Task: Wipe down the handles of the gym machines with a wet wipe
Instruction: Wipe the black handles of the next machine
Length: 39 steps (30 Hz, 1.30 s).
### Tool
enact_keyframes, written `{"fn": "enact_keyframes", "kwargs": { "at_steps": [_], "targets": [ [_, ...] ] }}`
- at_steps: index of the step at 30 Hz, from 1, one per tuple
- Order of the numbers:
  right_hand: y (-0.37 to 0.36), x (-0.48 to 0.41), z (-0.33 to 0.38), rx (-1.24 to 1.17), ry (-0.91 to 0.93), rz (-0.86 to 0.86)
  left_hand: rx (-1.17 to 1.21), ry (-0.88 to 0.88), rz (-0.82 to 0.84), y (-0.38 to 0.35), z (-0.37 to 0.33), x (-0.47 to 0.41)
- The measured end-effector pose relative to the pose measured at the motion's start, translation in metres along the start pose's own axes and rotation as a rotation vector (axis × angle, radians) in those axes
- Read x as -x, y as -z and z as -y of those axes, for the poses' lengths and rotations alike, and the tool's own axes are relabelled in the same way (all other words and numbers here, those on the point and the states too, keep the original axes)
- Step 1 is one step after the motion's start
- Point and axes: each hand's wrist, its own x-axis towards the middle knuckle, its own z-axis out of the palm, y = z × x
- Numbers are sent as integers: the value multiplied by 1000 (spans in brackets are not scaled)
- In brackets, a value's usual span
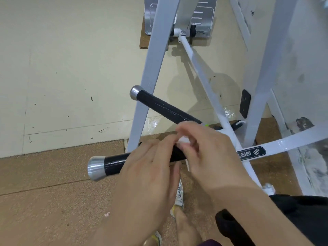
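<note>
Two handles, near handle [113, 164] gripped by left hand [147, 173], far handle [159, 105] at 12 o'clock, one half-hidden wet wipe [184, 140] pinched by right hand [209, 153]

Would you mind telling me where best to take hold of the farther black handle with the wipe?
Probably mid-shaft on the farther black handle, wrapping from above: it is a round bar lying near level, bare along its length, its silver cap end free.

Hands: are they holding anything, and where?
The right hand pinches a bunched white wipe at its fingertips, over the near handle. The left hand lies across that handle; whether it grips it cannot be told.
</note>
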Motion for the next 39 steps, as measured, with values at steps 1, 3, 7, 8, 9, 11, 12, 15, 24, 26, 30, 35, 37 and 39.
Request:
{"fn": "enact_keyframes", "kwargs": {
  "at_steps": [1,3,7,8,9,11,12,15,24,26,30,35,37,39],
  "targets": [
    [7,-2,-2,-43,-41,54,-2,3,24,0,-4,-4],
    [18,1,-7,-88,-65,79,-56,-29,72,-3,-10,-13],
    [15,14,-16,40,-7,-134,-193,-61,105,-7,-12,-33],
    [12,16,-21,59,3,-203,-219,-51,127,-5,-12,-38],
    [11,17,-26,38,-5,-242,-243,-34,148,-4,-14,-44],
    [7,17,-32,-10,-9,-271,-228,29,215,-7,-12,-61],
    [5,17,-32,-12,-6,-278,-156,96,278,-9,-9,-73],
    [3,18,-33,-26,8,-270,35,233,439,-5,-5,-90],
    [0,25,-36,-124,0,-299,-286,5,320,2,-16,-81],
    [1,24,-36,-138,2,-300,-94,100,492,1,-10,-102],
    [4,25,-38,-148,0,-283,18,212,692,12,9,-115],
    [3,22,-33,-91,-26,-275,132,204,690,11,19,-111],
    [1,19,-31,-28,-6,-260,164,129,676,2,12,-114],
    [2,17,-30,-8,13,-252,181,116,743,1,14,-117]
  ]
}}
